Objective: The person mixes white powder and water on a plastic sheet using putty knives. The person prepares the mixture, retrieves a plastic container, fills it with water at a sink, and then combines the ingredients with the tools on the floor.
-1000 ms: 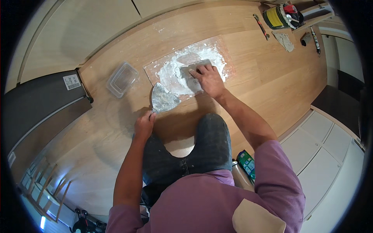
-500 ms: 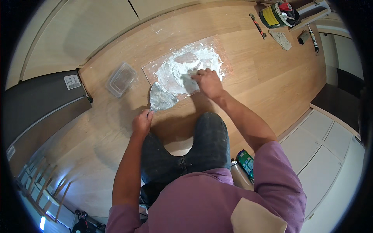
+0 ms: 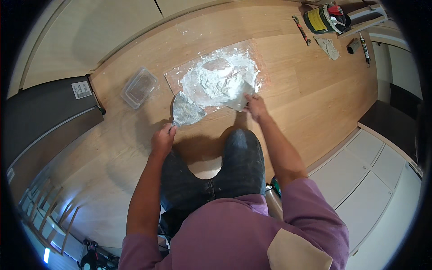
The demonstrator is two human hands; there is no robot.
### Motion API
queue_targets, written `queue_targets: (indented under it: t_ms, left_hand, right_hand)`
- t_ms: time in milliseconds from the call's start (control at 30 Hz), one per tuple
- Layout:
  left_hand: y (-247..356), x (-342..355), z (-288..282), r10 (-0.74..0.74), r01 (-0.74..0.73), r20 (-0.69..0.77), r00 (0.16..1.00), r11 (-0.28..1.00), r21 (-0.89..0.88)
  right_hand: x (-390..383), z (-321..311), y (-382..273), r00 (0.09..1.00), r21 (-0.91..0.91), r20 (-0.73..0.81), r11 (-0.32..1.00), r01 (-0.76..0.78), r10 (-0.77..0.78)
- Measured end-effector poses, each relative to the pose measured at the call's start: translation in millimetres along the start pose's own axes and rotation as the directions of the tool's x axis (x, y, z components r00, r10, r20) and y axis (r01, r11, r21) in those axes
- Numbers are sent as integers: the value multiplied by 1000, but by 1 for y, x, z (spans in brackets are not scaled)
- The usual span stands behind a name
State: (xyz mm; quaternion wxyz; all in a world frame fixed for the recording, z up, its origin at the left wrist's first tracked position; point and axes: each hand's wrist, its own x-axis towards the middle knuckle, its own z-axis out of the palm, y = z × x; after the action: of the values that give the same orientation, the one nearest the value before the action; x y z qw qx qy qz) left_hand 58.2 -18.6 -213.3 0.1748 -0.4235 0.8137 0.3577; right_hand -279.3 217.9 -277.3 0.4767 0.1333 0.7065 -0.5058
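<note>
Fingers (image 3: 249, 97) of our right hand (image 3: 258, 108) grip a flat grey scraper (image 3: 239, 99) extending leftward. Our left hand (image 3: 162, 138) clasps a fan-shaped grey metal spatula (image 3: 186, 110).

White paste (image 3: 218, 84) lies smeared and lumpy across a rectangular board (image 3: 260, 54) on the wooden floor (image 3: 306, 81), a stained fan-shaped scraper (image 3: 186, 110) by its near left corner, a flat grey blade (image 3: 240, 97) over its near edge.

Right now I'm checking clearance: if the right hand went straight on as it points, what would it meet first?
Past the rectangular blade it holds, the right hand would probably meet the white paste spread on the board first; its height above that is hard to judge.
</note>
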Motion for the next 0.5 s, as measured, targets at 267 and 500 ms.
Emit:
queue_targets:
  t_ms: [267, 500]
  left_hand:
    - [4, 4, 4, 25, -26, -20, 999, 999, -32]
    - [-12, -3, 0, -56, 56, 43, 998, 998, -16]
  right_hand:
    - [-12, 139, 30, 899, 339, -432, 910, 237, -74]
    - [-22, 117, -74, 785, -635, -100, 646, 423, -612]
